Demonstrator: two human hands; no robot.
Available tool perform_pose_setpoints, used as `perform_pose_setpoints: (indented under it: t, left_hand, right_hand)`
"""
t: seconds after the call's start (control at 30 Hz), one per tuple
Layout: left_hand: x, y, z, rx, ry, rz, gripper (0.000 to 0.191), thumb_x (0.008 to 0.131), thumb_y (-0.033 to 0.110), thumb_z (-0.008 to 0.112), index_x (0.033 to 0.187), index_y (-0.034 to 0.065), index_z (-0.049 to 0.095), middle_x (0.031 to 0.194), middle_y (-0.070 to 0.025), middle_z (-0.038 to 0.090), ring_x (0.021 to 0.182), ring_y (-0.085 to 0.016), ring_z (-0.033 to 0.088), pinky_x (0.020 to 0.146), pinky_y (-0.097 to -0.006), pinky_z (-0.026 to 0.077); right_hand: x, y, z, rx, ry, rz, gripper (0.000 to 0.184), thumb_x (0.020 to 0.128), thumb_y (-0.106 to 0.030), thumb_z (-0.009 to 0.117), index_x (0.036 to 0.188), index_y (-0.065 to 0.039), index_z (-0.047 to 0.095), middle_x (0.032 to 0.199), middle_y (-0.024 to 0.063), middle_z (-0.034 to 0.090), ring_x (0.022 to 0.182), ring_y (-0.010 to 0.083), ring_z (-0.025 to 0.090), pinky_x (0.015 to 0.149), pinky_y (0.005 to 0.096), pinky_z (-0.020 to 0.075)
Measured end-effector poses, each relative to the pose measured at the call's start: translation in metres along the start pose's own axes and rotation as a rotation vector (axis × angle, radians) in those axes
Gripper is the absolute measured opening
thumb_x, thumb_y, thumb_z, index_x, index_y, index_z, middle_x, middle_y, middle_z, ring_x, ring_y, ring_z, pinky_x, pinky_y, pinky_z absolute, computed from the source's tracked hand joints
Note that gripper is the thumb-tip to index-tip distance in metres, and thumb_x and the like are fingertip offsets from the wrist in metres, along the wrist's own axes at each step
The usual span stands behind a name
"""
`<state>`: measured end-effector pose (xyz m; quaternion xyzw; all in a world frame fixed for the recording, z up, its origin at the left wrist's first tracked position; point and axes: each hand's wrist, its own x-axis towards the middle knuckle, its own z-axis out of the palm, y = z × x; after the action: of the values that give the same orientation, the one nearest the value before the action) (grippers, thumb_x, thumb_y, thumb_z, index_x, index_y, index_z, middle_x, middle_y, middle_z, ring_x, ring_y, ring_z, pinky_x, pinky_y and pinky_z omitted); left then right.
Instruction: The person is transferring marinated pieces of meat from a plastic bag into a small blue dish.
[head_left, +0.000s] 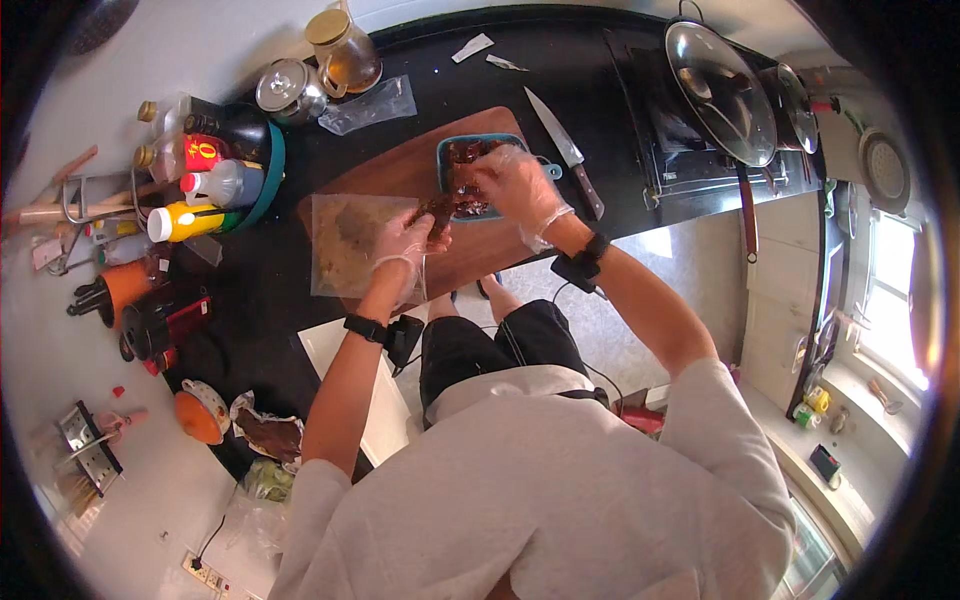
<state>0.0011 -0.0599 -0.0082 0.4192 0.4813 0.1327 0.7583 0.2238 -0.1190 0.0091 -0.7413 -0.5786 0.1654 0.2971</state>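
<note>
My left hand (405, 246), in a clear plastic glove, holds a dark reddish-brown piece of food (439, 217), probably meat, above the wooden cutting board (375, 176). A teal-rimmed rectangular container (487, 217) with dark glossy pieces inside sits on the board. Over it is my right hand (517, 180), also gloved, with its fingertips on a brownish piece (466, 176) at the container's middle. Beside and partly under my left hand lies a translucent plastic sheet or bag (345, 247) with brownish stains. Right of the board, a kitchen knife (566, 154) rests on the black counter.
A lidded wok (720, 94) stands on the stove at right, its handle (748, 214) sticking out past the counter edge. Bottles (191, 221) in a teal holder, a metal pot (289, 86) and a glass pitcher (345, 56) are at left. A plastic bag (371, 105) lies behind the board.
</note>
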Motion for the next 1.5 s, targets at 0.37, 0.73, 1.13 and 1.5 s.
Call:
perform_pose_setpoints:
  t: [0.37,0.73,1.13,1.5]
  left_hand:
    - [0.014,0.000,0.014,0.138,-0.087,0.076,0.025,0.101,0.004,0.053,0.123,-0.0053,0.060,0.101,-0.0110,0.070,0.078,-0.018,0.071,0.072,-0.0285,0.061]
    - [0.021,-0.010,0.022,0.191,-0.110,0.069,0.025,0.100,0.006,0.058,0.123,-0.0049,0.060,0.101,-0.0109,0.070,0.078,-0.018,0.071,0.069,-0.0280,0.061]
    - [0.016,0.025,0.043,0.366,0.121,0.061,0.027,0.099,0.024,0.065,0.111,-0.0003,0.065,0.091,-0.0061,0.066,0.071,-0.013,0.063,0.069,-0.0268,0.057]
    - [0.028,0.011,0.017,-0.059,0.111,-0.020,0.023,0.097,0.022,0.069,0.106,0.0028,0.061,0.086,-0.0084,0.071,0.069,-0.017,0.069,0.063,-0.0281,0.055]
  right_hand:
    - [-0.021,-0.009,0.014,0.314,-0.122,-0.030,0.039,0.077,-0.019,0.078,0.111,-0.003,0.071,0.106,0.0174,0.069,0.095,0.0340,0.068,0.085,0.0397,0.0552]
    - [-0.027,-0.012,-0.005,0.257,-0.246,0.147,0.033,0.079,-0.023,0.076,0.103,-0.001,0.073,0.100,0.0208,0.073,0.091,0.0321,0.072,0.082,0.0381,0.0566]
    - [-0.033,-0.004,-0.005,0.213,-0.036,-0.309,0.024,0.081,-0.009,0.072,0.104,-0.002,0.069,0.104,0.0178,0.069,0.098,0.0371,0.068,0.087,0.0432,0.0554]
    - [-0.010,0.009,-0.008,0.265,-0.011,0.085,0.017,0.088,-0.009,0.069,0.101,0.001,0.073,0.106,0.0229,0.069,0.095,0.0383,0.068,0.084,0.0428,0.0543]
